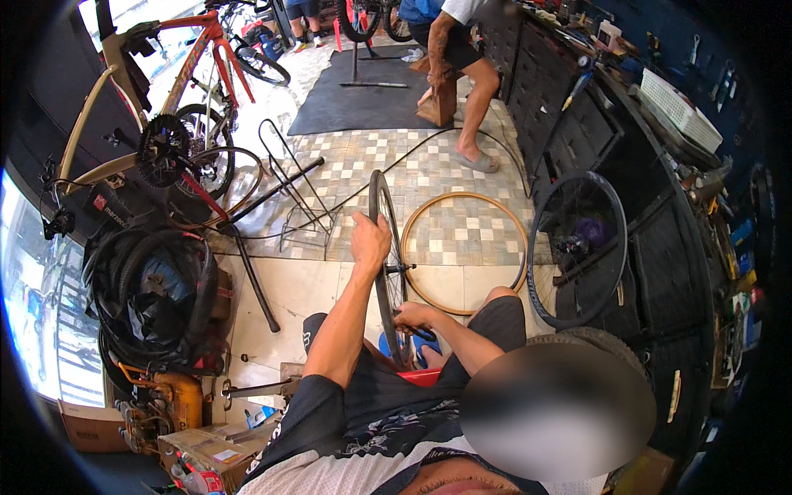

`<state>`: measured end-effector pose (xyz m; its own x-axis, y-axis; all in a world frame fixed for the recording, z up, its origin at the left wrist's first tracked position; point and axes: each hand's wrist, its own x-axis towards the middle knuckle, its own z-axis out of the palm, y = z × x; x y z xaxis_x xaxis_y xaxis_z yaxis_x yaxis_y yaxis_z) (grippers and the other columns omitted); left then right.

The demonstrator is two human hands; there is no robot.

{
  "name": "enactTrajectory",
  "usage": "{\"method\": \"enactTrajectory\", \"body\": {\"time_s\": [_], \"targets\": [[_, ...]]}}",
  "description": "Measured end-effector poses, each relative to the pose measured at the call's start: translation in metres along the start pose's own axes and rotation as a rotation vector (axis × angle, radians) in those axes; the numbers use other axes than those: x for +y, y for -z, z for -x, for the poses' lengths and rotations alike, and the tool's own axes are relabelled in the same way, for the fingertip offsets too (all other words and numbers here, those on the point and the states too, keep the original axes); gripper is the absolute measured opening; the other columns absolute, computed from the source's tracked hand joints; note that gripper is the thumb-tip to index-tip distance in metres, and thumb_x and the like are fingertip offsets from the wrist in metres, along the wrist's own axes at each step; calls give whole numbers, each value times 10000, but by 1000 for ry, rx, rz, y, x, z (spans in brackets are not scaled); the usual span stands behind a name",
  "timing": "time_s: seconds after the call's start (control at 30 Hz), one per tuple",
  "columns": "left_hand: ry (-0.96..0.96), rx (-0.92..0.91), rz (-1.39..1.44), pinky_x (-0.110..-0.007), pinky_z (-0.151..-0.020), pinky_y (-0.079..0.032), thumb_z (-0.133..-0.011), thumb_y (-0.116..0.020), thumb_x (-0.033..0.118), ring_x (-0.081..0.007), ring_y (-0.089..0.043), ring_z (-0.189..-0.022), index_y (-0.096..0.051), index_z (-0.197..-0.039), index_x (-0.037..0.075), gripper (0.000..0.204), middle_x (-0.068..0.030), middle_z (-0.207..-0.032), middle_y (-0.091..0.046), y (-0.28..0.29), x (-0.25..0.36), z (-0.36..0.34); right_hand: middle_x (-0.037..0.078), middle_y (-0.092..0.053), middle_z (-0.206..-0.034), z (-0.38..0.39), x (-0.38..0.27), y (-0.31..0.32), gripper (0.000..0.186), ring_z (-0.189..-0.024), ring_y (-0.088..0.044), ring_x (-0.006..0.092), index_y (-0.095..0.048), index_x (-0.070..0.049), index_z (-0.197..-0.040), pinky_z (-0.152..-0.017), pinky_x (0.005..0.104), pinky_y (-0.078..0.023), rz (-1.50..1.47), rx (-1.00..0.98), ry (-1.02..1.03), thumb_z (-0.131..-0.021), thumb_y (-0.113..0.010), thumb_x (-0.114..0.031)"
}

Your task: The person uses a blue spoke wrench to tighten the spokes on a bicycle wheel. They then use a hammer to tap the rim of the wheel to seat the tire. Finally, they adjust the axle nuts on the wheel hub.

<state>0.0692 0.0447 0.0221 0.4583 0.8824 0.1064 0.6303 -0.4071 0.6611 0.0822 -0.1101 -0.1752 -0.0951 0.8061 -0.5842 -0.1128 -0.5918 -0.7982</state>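
Note:
A bicycle wheel [382,285] with a dark tyre stands upright between my legs, seen nearly edge-on. Near its top, my left hand [371,241] is wrapped round the tyre from the left side. My right hand [417,316] is closed low on the wheel's right side, close to the spokes. A dark curved piece [424,333] shows just below its fingers; I cannot make out its kind. The hub axle [402,268] sticks out to the right between the two hands. Below the wheel's bottom, blue footwear [429,346] shows partly.
A tan tyre hoop [410,285] lies just beyond the wheel. To the right, another black-tyred wheel [535,289] leans against dark drawers. Left are a wire stand [285,177], an orange bike frame [194,62] and piled tyres [103,289]. Ahead, another person [478,82] handles a cardboard piece.

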Motion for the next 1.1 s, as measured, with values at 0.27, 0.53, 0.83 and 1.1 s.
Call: {"method": "enactTrajectory", "body": {"time_s": [0.27, 0.53, 0.83, 1.1], "targets": [[-39, -58, -67, -626, -846, -516, -968, -568, 311, -558, -681, -925, -452, -1145, -33, 404, -357, -942, -699, 2, 2, -3, 67, -673, -707, 5, 2, -1, 137, -529, -601, 143, -700, -14, -885, -453, 291, -462, -153, 33, 66, -838, -803, -91], [-74, 7, -65, -631, -816, -510, -942, -606, 313, -558, -676, -894, -491, -1120, 11, 369, -347, -921, -702, 4, -3, -6, 57, -643, -691, 1, -3, -8, 221, -530, -582, 145, -705, -16, -867, -454, 300, -457, 90, 34, -52, -933, -714, -227], [-39, 3, -62, -631, -812, -517, -935, -606, 331, -545, -685, -901, -471, -1143, 5, 410, -342, -937, -705, 8, -9, -3, 64, -684, -794, 9, -13, -1, 234, -573, -602, 145, -714, -11, -982, -484, 326, -503, 3, -99, 24, -950, -693, -242], [-16, -31, -40, -627, -843, -517, -937, -629, 333, -539, -687, -936, -454, -1167, -13, 451, -329, -997, -705, 4, 4, 1, 80, -648, -750, -5, 0, 3, 190, -576, -615, 167, -669, -3, -884, -487, 326, -503, 35, -103, -50, -922, -698, -187]]}}
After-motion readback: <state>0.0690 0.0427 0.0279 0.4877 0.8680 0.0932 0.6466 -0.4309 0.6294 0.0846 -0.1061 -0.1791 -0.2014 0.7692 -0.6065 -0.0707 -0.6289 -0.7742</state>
